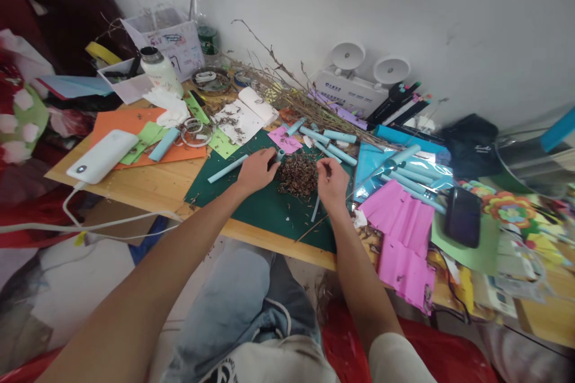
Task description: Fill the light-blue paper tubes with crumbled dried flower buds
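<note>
My left hand [256, 170] is curled around a short light-blue paper tube [280, 156], its open end up, at the left edge of a heap of brown dried bits [297, 175]. My right hand [331, 182] hovers at the heap's right side with fingers pinched together; what they hold is too small to make out. Both hands rest over a dark green cutting mat [269, 206]. A longer blue tube [227, 169] lies just left of my left hand. Several more blue tubes [335, 145] lie behind the heap.
Pink paper sheets [402, 233] and a black phone [462, 215] lie at the right. A white power bank [102, 155] with its cable sits on orange paper [130, 122] at the left. Dry twigs [287, 93], a white bottle [160, 70] and boxes stand near the wall.
</note>
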`<move>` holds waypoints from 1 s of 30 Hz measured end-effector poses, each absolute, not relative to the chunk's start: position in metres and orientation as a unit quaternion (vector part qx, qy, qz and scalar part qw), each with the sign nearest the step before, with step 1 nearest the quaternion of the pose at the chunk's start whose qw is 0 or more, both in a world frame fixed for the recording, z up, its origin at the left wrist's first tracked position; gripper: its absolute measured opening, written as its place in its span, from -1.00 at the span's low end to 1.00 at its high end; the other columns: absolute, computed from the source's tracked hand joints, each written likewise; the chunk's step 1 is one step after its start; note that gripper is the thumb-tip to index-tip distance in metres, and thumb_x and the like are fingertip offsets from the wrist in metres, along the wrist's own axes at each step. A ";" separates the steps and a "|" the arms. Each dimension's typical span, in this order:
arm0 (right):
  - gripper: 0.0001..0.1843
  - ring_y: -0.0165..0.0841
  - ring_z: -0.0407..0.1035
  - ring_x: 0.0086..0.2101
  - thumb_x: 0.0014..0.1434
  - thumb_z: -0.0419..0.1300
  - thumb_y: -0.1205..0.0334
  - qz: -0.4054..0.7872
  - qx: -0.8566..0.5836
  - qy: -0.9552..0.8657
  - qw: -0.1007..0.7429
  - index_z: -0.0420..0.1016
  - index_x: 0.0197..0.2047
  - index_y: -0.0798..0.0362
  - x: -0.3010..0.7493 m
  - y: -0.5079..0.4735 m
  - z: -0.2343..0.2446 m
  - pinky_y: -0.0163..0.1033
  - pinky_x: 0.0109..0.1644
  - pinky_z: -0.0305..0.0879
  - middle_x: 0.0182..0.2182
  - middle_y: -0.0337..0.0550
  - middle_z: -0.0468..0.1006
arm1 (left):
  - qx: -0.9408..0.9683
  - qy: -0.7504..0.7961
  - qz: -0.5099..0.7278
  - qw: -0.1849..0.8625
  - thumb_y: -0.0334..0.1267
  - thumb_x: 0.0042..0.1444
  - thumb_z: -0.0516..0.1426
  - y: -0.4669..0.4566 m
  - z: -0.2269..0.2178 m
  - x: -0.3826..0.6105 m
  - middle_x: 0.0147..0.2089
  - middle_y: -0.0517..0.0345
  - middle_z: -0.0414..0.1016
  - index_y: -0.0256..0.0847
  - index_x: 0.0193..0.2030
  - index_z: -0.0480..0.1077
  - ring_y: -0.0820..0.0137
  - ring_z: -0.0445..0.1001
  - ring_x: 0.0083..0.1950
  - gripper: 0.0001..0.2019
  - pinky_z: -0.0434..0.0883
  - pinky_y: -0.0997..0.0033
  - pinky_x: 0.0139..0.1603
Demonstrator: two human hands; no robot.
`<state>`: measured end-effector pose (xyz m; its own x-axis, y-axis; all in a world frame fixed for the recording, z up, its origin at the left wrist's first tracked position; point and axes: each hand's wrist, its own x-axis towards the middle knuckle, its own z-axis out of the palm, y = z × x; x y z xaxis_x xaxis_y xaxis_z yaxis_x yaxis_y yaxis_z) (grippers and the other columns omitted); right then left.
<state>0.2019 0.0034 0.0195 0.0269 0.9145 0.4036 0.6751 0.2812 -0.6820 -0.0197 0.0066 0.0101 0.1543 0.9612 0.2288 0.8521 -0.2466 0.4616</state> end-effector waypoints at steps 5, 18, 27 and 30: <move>-0.79 -0.33 0.45 -0.37 0.18 0.17 0.08 0.222 -0.565 -0.641 0.469 0.53 -0.30 0.03 0.200 0.004 0.011 -0.21 -0.18 0.41 -0.38 -0.16 0.58 | 0.749 0.606 0.239 0.118 -0.20 0.24 0.09 0.007 0.011 -0.019 -0.16 0.01 0.49 -0.17 -0.14 0.33 0.24 0.46 -0.14 -0.87 0.33 0.31 -0.20; -0.79 -0.39 0.35 -0.49 0.20 0.19 0.07 0.212 -0.570 -0.638 0.473 0.50 -0.32 0.03 0.196 -0.001 0.016 -0.27 -0.35 0.29 -0.50 -0.26 0.51 | 0.754 0.602 0.243 0.106 -0.20 0.23 0.10 0.006 0.010 -0.019 -0.18 0.04 0.49 -0.17 -0.16 0.32 0.25 0.45 -0.16 -0.88 0.29 0.33 -0.24; -0.80 -0.27 0.49 -0.21 0.18 0.20 0.09 0.220 -0.520 -0.657 0.499 0.57 -0.29 0.01 0.192 -0.002 0.018 -0.17 -0.17 0.44 -0.22 -0.09 0.62 | 0.750 0.604 0.243 0.115 -0.21 0.24 0.08 0.006 0.010 -0.019 -0.16 0.02 0.49 -0.17 -0.16 0.32 0.25 0.45 -0.15 -0.89 0.29 0.33 -0.23; -0.78 -0.31 0.47 -0.39 0.11 0.24 0.07 0.270 -0.547 -0.609 0.508 0.61 -0.27 0.02 0.191 -0.001 0.016 -0.16 -0.24 0.45 -0.36 -0.14 0.63 | 0.750 0.604 0.242 0.116 -0.21 0.24 0.09 0.006 0.010 -0.019 -0.15 0.02 0.49 -0.17 -0.16 0.32 0.25 0.45 -0.15 -0.89 0.30 0.32 -0.22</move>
